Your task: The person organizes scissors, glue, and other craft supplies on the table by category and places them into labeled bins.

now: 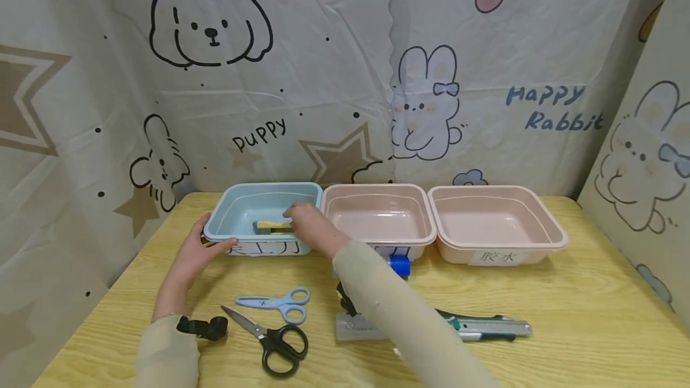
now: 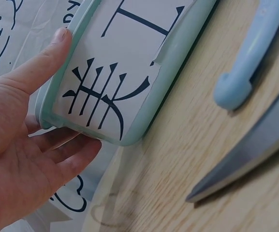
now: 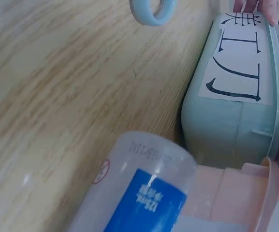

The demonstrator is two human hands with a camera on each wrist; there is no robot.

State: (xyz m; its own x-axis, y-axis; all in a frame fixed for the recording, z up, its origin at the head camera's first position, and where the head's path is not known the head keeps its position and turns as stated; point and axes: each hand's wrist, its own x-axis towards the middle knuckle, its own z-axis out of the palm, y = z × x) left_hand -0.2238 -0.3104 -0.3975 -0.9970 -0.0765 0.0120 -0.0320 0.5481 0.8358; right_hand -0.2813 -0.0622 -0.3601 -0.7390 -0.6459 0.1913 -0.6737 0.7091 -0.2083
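My right hand (image 1: pixel 315 229) reaches into the light-blue plastic bin (image 1: pixel 232 214) at the left of the row. It holds the right end of a yellow utility knife (image 1: pixel 269 226) low inside the bin; its fingertips are mostly hidden. My left hand (image 1: pixel 196 250) grips the bin's near left corner. In the left wrist view, the thumb presses the rim and the other fingers curl round the end of the bin (image 2: pixel 134 121). A white label (image 3: pixel 241 63) with black characters covers the bin's front.
Two pink bins (image 1: pixel 377 241) (image 1: pixel 501 250) stand to the right. Light-blue scissors (image 1: pixel 272 302) and black-handled scissors (image 1: pixel 280 349) lie in front. Near the right sleeve are a blue cap (image 1: pixel 399 266), a clear bottle (image 1: pixel 356 327) and a green-and-grey utility knife (image 1: pixel 490 327).
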